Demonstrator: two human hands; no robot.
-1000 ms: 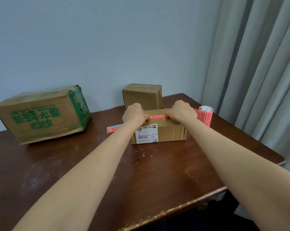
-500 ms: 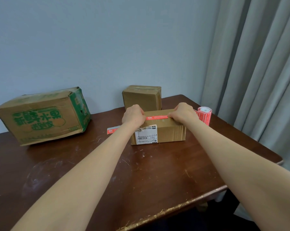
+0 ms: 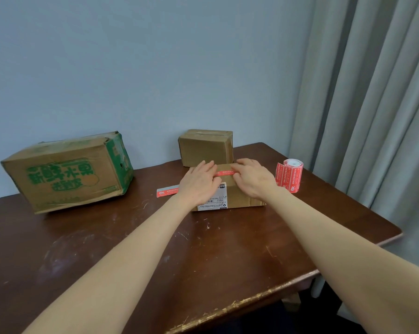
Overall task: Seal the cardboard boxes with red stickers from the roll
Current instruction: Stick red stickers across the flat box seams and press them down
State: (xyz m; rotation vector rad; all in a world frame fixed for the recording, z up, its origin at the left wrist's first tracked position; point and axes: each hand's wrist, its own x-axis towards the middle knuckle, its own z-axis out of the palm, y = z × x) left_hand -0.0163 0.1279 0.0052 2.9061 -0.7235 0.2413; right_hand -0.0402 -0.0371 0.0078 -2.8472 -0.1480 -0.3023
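A low brown cardboard box (image 3: pixel 239 196) with a white shipping label stands mid-table. A red sticker (image 3: pixel 224 174) lies along its top. My left hand (image 3: pixel 200 183) lies flat on the box's left part, fingers straight, pressing the sticker's left end. My right hand (image 3: pixel 251 178) lies flat on the right part, fingers straight over the sticker's right end. The roll of red stickers (image 3: pixel 291 174) stands upright just right of the box, a loose end hanging off its left side.
A second small brown box (image 3: pixel 206 147) stands behind, by the wall. A large box with green print (image 3: pixel 66 173) sits at the left. A loose red-and-white strip (image 3: pixel 167 191) lies on the brown table (image 3: pixel 203 256). Grey curtains (image 3: pixel 372 104) hang at the right.
Both hands went from curled at the sticker's ends to flat with straight fingers on the box top, and moved closer together over the sticker.
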